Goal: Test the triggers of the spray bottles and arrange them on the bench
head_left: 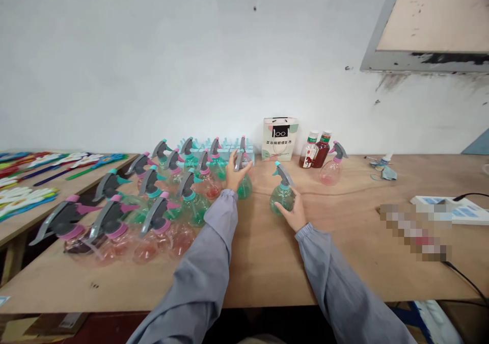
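My right hand (293,212) is wrapped round the lower body of a green spray bottle (281,197) with a grey and teal trigger head, which stands upright on the table. Further left, my left hand (235,170) has its fingers and thumb about the grey head of another green spray bottle (245,187), at the right end of a group. That group holds several pink and green bottles, among them a green one (194,209) beside my left forearm and a pink one (145,247) at the front. Part of the group is hidden by my left sleeve.
Behind the bottles is a light-blue rack (225,148). A paper bag (280,139), two red-brown bottles (322,151) and a pink spray bottle (330,172) stand near the wall. A white power strip (458,210) lies right. Colourful hand-shaped items (28,196) cover the left table.
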Demonstrator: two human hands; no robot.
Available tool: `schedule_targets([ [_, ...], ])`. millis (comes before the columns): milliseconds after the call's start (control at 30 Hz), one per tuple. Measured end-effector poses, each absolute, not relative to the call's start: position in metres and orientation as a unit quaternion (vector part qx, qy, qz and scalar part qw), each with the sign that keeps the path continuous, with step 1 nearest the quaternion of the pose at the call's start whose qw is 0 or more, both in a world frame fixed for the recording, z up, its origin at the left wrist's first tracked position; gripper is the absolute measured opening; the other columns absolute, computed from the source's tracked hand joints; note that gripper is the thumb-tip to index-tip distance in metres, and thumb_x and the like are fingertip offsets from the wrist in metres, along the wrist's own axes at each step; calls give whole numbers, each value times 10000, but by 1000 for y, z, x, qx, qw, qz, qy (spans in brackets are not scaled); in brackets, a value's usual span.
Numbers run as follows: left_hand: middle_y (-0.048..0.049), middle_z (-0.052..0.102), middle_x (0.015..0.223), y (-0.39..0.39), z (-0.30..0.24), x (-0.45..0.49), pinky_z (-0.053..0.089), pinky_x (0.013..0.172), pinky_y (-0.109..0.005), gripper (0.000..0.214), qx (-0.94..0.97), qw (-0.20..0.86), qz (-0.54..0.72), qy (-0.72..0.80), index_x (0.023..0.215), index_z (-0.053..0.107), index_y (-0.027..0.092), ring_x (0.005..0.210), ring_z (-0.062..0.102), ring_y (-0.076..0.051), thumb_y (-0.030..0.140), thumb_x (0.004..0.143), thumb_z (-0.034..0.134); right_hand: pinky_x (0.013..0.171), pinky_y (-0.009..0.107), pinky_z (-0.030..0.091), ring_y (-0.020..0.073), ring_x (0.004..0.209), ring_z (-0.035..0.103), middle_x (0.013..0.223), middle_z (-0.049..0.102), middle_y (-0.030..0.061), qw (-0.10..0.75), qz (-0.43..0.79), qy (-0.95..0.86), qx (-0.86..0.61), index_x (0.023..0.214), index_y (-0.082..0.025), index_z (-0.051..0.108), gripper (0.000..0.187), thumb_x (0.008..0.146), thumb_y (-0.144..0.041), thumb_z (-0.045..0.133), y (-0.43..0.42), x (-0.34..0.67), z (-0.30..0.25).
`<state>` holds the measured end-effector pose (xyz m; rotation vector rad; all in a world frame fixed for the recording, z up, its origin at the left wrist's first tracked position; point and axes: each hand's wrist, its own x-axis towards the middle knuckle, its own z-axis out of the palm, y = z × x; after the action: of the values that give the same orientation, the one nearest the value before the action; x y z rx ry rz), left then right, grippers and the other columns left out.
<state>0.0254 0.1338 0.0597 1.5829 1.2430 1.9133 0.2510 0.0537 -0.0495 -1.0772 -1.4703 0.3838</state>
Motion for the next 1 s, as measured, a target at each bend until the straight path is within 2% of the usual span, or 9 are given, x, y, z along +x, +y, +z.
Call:
schedule_targets([
  [167, -134, 578, 1285, 124, 61, 24, 468, 957, -330, 838, 534, 119, 720, 427, 1323, 454, 209, 1081, 632, -223, 363, 604, 856, 1088, 553, 428, 328, 1251, 545, 1324, 546, 162, 598, 160, -636, -461, 1344, -195, 432, 786, 733, -577, 746, 52, 249, -48],
  [300, -196, 422, 1422, 94, 61, 23, 382, 1079, -389, 946, 499, -6, 753, 430, 1346, 410, 173, 1333, 454, -317, 427, 557, 866, 1068, 558, 440, 333, 1222, 554, 1278, 560, 158, 602, 150, -633, -462, 1321, -195, 442, 772, 725, -581, 747, 52, 248, -47],
  [367, -194, 392, 1441, 71, 60, 31, 371, 1089, -396, 907, 497, -10, 758, 423, 1330, 427, 178, 1390, 381, -338, 468, 579, 843, 1047, 559, 454, 331, 1186, 563, 1236, 563, 147, 603, 139, -629, -470, 1297, -200, 449, 764, 710, -582, 758, 52, 248, -48],
  [467, -166, 446, 1406, 34, 56, 53, 358, 1100, -415, 769, 548, 98, 729, 400, 1258, 490, 212, 1363, 412, -339, 450, 612, 831, 1012, 557, 475, 329, 1138, 570, 1184, 550, 136, 598, 128, -637, -469, 1255, -205, 444, 762, 679, -574, 782, 48, 245, -49],
  [600, -160, 486, 1389, 4, 45, 84, 303, 1150, -459, 886, 623, 270, 622, 392, 1315, 462, 210, 1349, 443, -337, 354, 553, 890, 955, 521, 514, 303, 1086, 583, 1145, 535, 122, 576, 135, -689, -419, 1232, -212, 414, 705, 702, -508, 774, 31, 232, -55],
  [667, -153, 502, 1370, 0, 39, 91, 299, 1156, -464, 882, 614, 299, 608, 405, 1314, 467, 205, 1351, 446, -333, 333, 552, 893, 936, 517, 522, 302, 1077, 582, 1132, 528, 117, 563, 130, -710, -402, 1240, -214, 414, 702, 708, -498, 773, 18, 222, -58],
  [800, -117, 579, 1248, -2, 35, 85, 398, 1073, -421, 688, 580, 325, 616, 422, 1258, 525, 220, 1218, 557, -285, 310, 650, 834, 944, 548, 513, 335, 1090, 576, 1161, 543, 136, 529, 135, -750, -373, 1296, -217, 433, 853, 638, -618, 798, 1, 215, -56],
  [900, -101, 621, 1225, -9, 40, 73, 422, 1044, -371, 559, 556, 346, 633, 412, 1183, 601, 227, 1166, 594, -254, 278, 670, 817, 1001, 536, 471, 319, 1111, 570, 1170, 574, 122, 546, 116, -729, -397, 1234, -250, 495, 654, 744, -631, 699, 15, 243, -36],
  [1000, -77, 682, 1151, -17, 47, 61, 480, 935, -335, 467, 560, 365, 621, 410, 1138, 658, 230, 941, 658, -208, 261, 692, 793, 1069, 518, 399, 285, 1166, 531, 1194, 557, 118, 647, 40, -557, -519, 1221, -216, 472, 497, 877, -568, 543, 57, 303, -2],
])
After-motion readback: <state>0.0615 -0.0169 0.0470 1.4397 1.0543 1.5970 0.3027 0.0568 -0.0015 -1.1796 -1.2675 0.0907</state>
